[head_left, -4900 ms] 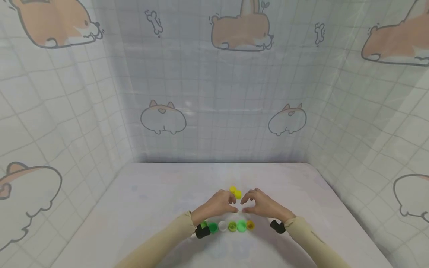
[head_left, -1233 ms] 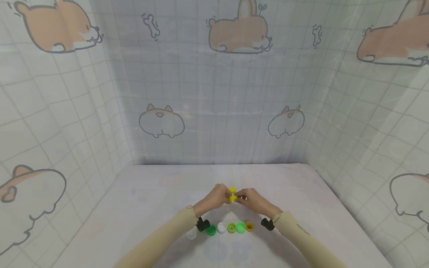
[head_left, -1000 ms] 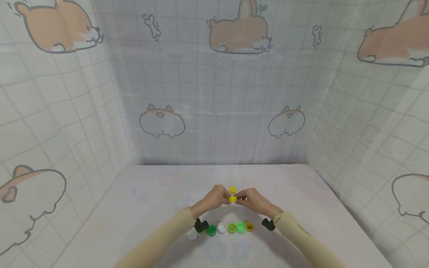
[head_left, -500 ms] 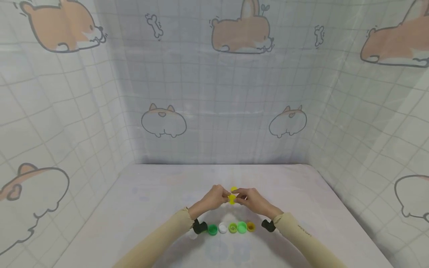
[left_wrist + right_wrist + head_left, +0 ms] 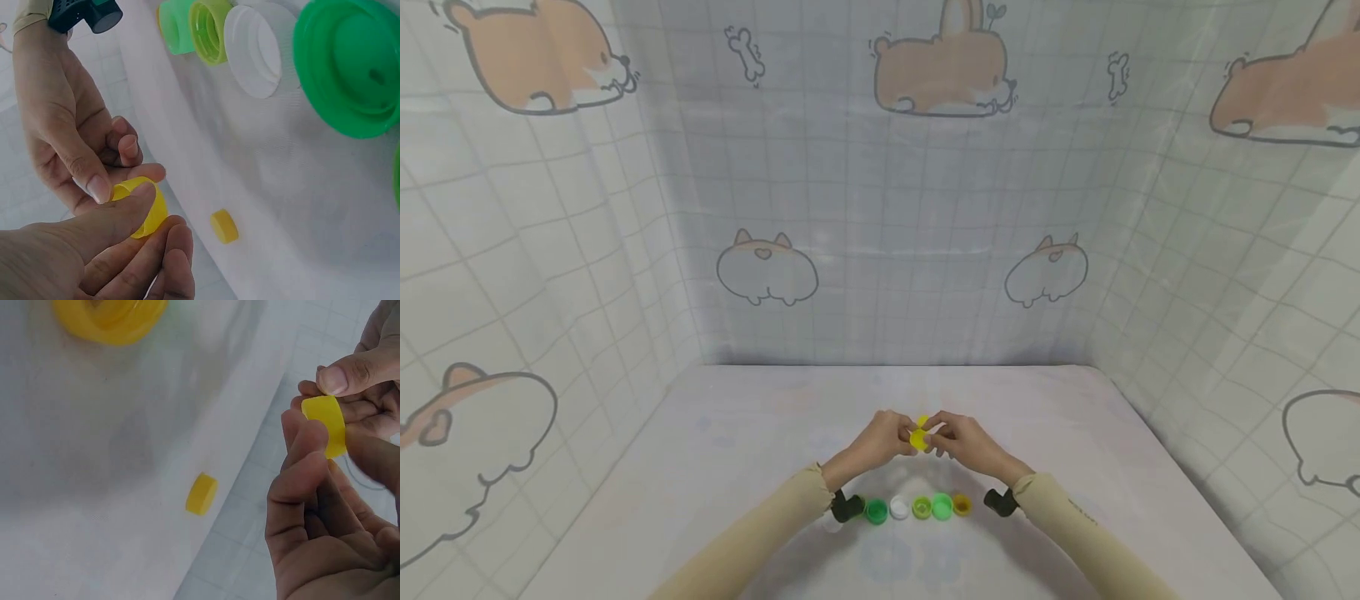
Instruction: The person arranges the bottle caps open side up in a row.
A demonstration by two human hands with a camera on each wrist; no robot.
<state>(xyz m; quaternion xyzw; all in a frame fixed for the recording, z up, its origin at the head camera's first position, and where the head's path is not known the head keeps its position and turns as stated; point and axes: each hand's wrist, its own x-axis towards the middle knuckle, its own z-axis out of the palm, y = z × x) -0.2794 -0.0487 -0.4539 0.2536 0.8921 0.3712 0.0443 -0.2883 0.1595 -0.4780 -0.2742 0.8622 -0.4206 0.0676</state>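
Note:
Both hands meet above the table around one small yellow bottle cap [image 5: 919, 439]. My left hand [image 5: 882, 439] pinches it, thumb across the rim in the left wrist view and fingers on the far side. From the right, my right hand [image 5: 967, 442] also pinches the cap, with thumb and fingertips at its edge. The cap is tilted; its hollow side shows in the left wrist view and its outer wall in the right wrist view. A second yellow cap [image 5: 202, 494] lies on the table just beyond the hands, partly covered by right fingers in the head view.
Nearer the body runs a row of larger caps: dark yellow [image 5: 962, 505], light green [image 5: 942, 507], lime [image 5: 922, 507], white [image 5: 899, 507] and green [image 5: 876, 512]. More stand at its left end, partly behind the left wrist camera [image 5: 848, 507]. Patterned curtains [image 5: 880, 317] enclose the table.
Earlier both hands hovered bare beside two yellow caps lying together. One cap was then taken up between the hands. In the last half second it has been turned and raised slightly.

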